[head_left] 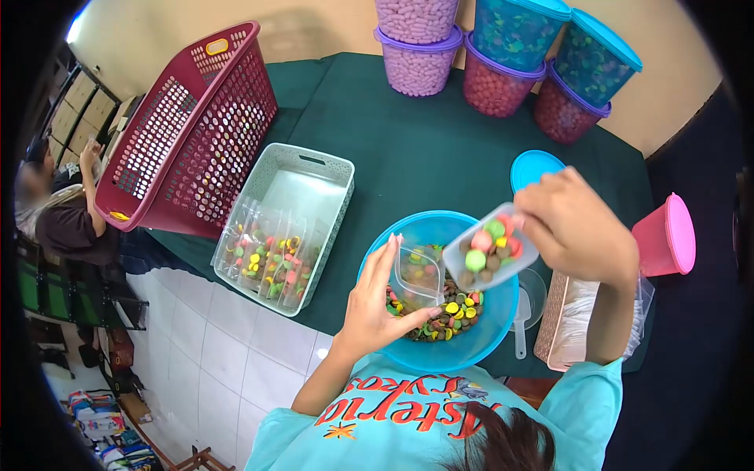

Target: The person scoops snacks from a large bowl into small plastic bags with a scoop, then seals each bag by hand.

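My left hand [375, 298] grips a clear plastic pouch [419, 276] by its sides, thumb and fingers spread round its mouth, over a blue bowl [496, 337]. In my right hand [577, 224] is a translucent plastic tub [518, 265], tilted toward the pouch. Green, red, yellow and brown round sweets [488, 250] fill much of the tub. More such sweets [452, 314], mainly brown and yellow, lie in the bowl beneath both hands.
A pale basket [343, 184] of filled clear packs [271, 259] stands left, beside a maroon laundry basket [208, 118]. Lidded tubs [420, 67] line the back. Right are a blue lid [536, 169], white spoon [520, 330], pink container [664, 235] and box [561, 314]. A person [75, 208] is far left.
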Demonstrator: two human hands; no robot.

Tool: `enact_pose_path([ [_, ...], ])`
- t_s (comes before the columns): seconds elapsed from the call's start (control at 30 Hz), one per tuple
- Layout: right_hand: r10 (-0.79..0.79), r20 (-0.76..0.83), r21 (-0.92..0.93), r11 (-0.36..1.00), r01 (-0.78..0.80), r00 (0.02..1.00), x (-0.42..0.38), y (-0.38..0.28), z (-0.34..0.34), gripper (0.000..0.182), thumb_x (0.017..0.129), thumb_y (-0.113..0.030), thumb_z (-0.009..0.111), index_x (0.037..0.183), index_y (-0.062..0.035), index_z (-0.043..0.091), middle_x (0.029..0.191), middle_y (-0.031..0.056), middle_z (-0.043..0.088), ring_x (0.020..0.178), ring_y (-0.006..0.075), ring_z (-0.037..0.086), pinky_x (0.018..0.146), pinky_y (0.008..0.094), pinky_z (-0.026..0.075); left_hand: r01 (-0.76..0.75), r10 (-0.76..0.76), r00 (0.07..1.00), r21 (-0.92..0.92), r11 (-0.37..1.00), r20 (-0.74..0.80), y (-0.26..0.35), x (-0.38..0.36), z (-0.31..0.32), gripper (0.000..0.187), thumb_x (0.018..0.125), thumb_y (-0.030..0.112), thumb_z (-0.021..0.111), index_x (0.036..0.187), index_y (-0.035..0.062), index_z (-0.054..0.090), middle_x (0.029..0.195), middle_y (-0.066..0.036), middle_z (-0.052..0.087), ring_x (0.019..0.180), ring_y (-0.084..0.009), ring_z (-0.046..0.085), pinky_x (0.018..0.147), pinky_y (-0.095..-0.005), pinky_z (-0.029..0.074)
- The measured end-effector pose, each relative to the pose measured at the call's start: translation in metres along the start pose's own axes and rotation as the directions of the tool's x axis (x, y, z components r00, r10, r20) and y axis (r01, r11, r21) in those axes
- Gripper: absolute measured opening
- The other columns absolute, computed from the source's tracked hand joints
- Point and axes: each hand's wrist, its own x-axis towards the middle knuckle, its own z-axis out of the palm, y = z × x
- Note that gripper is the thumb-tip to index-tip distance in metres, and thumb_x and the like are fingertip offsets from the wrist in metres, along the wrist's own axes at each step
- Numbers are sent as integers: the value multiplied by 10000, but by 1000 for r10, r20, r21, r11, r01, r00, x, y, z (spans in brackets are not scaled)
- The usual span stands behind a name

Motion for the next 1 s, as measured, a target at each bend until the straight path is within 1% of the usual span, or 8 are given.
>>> enact_pose_path([
  [0.23,-45,-10,-408,912,37,999,28,-61,2,122,719,-168,545,696,-53,576,659,61,544,728,201,507,719,317,327,-6,5,999,39,999,46,4,0,0,965,523,269,814,1303,-9,316,1236,-200,423,1123,-337,446,906,-389,388],
  [0.4,71,315,-749,632,202,947,37,-93,9,150,690,-205,576,714,-57,582,696,39,565,762,152,504,739,288,305,-92,81,993,152,984,82,-1,1,0,955,565,305,790,1307,-31,291,1209,-192,426,1073,-306,486,809,-354,464],
  [0.47,58,298,-731,656,189,953,31,-92,7,141,675,-188,577,716,-53,580,694,44,561,759,163,505,749,294,310,-95,84,994,144,985,76,0,0,0,949,564,306,791,1303,-31,301,1211,-193,424,1071,-308,486,807,-353,464],
  [0.57,29,-111,-603,793,-91,993,18,-75,3,126,653,-142,561,725,-39,576,702,68,564,762,184,512,770,318,320,-83,73,995,137,987,75,0,-1,-1,992,583,302,785,1327,-39,225,1224,-217,409,1084,-317,480,847,-371,444],
  [0.67,127,-182,-608,765,-213,975,14,-60,-1,147,698,-200,580,721,-59,613,721,40,590,794,151,529,762,313,305,-41,28,996,-157,987,-85,-7,-5,3,1044,619,287,764,1347,-42,92,1245,-240,383,1132,-332,439,927,-405,377],
  [0.73,162,-59,-658,736,-160,985,17,-49,21,155,723,-198,567,757,-58,625,767,45,595,819,158,527,785,323,302,-120,53,983,-394,911,-178,-12,-6,0,1085,633,269,747,1345,-40,-11,1273,-251,345,1189,-338,375,991,-434,289],
  [0.83,126,264,-690,718,96,956,18,-42,78,185,745,-200,558,847,-68,639,836,35,593,877,170,515,832,342,287,-84,-128,966,-736,672,-226,-17,-9,1,1066,617,409,687,1365,21,34,1322,-248,268,1224,-338,318,1002,-464,258],
  [1.0,83,396,-608,770,193,914,12,-27,154,194,759,-190,544,881,-76,642,867,25,590,913,173,504,859,346,281,-69,-229,955,-890,452,-190,-14,-9,-7,1010,626,478,604,1363,34,74,1320,-264,257,1214,-355,317,1001,-494,258],
])
